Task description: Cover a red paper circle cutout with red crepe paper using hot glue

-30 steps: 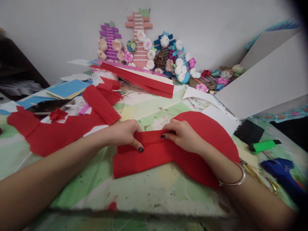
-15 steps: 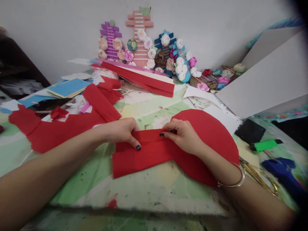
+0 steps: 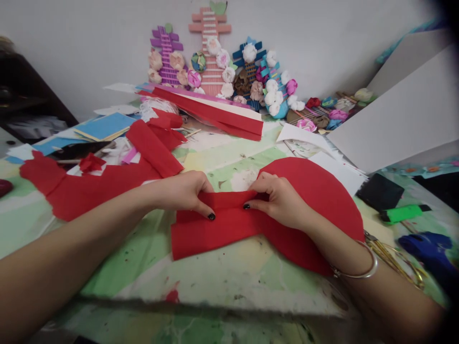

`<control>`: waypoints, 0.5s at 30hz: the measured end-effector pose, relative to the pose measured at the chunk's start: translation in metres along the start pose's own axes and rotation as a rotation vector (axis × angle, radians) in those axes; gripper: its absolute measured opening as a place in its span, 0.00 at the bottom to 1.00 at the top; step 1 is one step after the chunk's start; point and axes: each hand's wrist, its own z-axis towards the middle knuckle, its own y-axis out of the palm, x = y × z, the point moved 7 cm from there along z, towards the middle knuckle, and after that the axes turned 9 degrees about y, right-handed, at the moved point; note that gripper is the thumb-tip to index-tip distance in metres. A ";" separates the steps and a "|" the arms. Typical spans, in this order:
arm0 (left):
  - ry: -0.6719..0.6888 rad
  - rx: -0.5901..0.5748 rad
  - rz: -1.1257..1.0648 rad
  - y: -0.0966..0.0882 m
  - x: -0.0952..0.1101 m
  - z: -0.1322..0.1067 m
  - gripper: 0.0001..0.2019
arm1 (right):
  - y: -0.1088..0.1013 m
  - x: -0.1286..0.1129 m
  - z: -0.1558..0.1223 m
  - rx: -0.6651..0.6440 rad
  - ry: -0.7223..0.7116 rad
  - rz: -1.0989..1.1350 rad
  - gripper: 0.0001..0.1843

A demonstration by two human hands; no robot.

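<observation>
Not much has moved vs. a sec ago: viewpoint's swung a touch, so everything sits slightly further right, and both hands stay on the same fold. Red strip [image 3: 215,236] lies flat at mid-table, long axis running approx. L to R; its free end points left, tipped a bit toward the person, and its right end overlaps a red round piece [image 3: 330,205]. Crease runs lengthwise too.

L hand [image 3: 182,188]: thumb on top, fingers curled by the far edge, gripping the strip. R hand [image 3: 278,200]: thumb & index pinched nearly closed on the same edge.

Table [image 3: 201,282] has a blotchy green/white cover, paint-spotted. Red scraps [image 3: 103,191] heaped on the left; gold-handled scissors [image 3: 392,260], green marker [image 3: 403,214] etc. on the right. Flower-trimmed decorations [image 3: 211,52] stand vs. a pale wall [image 3: 107,38]; dark shelf [image 3: 28,81] far left, white boards [image 3: 398,105] right.
</observation>
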 end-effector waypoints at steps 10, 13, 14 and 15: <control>0.115 0.064 0.263 0.000 0.021 -0.005 0.08 | 0.000 -0.003 -0.008 -0.020 -0.064 0.004 0.04; 0.130 0.078 0.331 0.000 0.024 -0.007 0.08 | 0.001 -0.002 -0.009 -0.017 -0.066 -0.042 0.04; 0.126 0.083 0.353 0.000 0.025 -0.007 0.08 | 0.001 -0.002 -0.009 -0.018 -0.068 -0.052 0.03; 0.121 0.086 0.373 0.000 0.026 -0.008 0.09 | 0.001 -0.002 -0.009 -0.018 -0.070 -0.057 0.03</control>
